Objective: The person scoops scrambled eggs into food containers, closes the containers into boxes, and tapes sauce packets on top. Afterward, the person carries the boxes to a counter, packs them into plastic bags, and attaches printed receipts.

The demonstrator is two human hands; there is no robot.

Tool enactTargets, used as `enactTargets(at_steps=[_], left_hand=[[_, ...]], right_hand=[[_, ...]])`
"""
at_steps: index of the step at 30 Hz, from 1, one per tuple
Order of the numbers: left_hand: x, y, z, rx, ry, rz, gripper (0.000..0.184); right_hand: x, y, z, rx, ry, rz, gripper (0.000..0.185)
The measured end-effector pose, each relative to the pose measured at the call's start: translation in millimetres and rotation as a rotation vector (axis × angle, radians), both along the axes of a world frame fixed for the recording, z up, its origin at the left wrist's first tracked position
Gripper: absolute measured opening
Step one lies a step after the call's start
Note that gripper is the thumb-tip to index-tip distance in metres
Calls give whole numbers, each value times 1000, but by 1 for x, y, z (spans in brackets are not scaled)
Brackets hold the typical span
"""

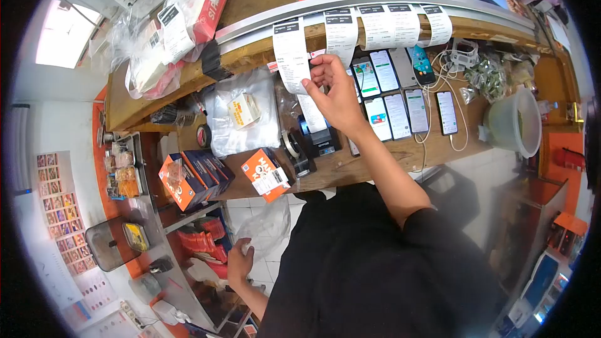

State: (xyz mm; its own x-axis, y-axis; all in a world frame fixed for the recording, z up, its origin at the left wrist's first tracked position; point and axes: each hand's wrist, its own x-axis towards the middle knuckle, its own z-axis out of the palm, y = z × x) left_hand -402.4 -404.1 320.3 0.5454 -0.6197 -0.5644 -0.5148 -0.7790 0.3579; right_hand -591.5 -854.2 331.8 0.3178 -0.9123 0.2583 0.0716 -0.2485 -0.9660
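Observation:
My right hand [335, 94] is raised to the shelf edge, fingers curled and thumb on the right side of a long printed receipt [290, 50]. More receipts [341, 36] hang in a row to its right. Below that hand, a small black receipt printer [324, 143] has a strip of paper rising from it. Low on the left, my left hand [240, 261] is closed on a clear plastic bag [266, 228], which hangs loosely beside the counter. An orange box [264, 174] with a white label stands at the counter's front edge, between the bag and the printer.
Several phones [395, 116] lie on the counter with white cables [432, 97]. A clear tub [514, 124] stands at the right. Stacked plastic bags [241, 134] and more orange boxes [188, 181] are at the left. A bagged order [166, 37] sits on the upper shelf.

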Motion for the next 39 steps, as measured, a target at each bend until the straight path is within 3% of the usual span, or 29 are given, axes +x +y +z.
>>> enactTargets(at_steps=[5,8,12,14,22,25,26,28,29,31,35,38,39], left_hand=[[-2,0,-1,-13,8,-10,32],[-3,4,-3,-19,5,-9,32],[-8,-1,1,15,10,3,32],[-8,-4,-1,28,-1,-15,32],[-9,-19,3,15,13,-63,35],[-7,-19,2,-6,8,-74,36],[-7,-19,1,-14,4,-75,36],[-7,-21,11,0,-27,-66,36],[-6,-21,9,21,-51,-67,36],[-3,-15,6,13,-104,-51,37],[8,4,-9,-47,-46,67,38],[29,39,-56,-19,-8,123,45],[14,25,-16,80,40,47,55]], right_hand=[[-9,1,13,-100,62,-108,28],[-26,-8,13,-133,14,-325,18],[-40,-27,3,-222,109,-481,24],[-40,-31,-5,-96,62,-402,27],[-55,-24,0,-89,27,-344,23],[-66,-26,3,-97,93,-134,21],[-71,-26,8,68,61,35,23],[-91,-27,61,266,134,301,34],[-98,-34,84,195,-59,386,42],[-123,-60,136,175,-91,447,51],[-144,-144,212,-275,-50,218,70],[-168,-244,234,-373,102,165,80],[-173,-280,237,-499,178,24,84]])
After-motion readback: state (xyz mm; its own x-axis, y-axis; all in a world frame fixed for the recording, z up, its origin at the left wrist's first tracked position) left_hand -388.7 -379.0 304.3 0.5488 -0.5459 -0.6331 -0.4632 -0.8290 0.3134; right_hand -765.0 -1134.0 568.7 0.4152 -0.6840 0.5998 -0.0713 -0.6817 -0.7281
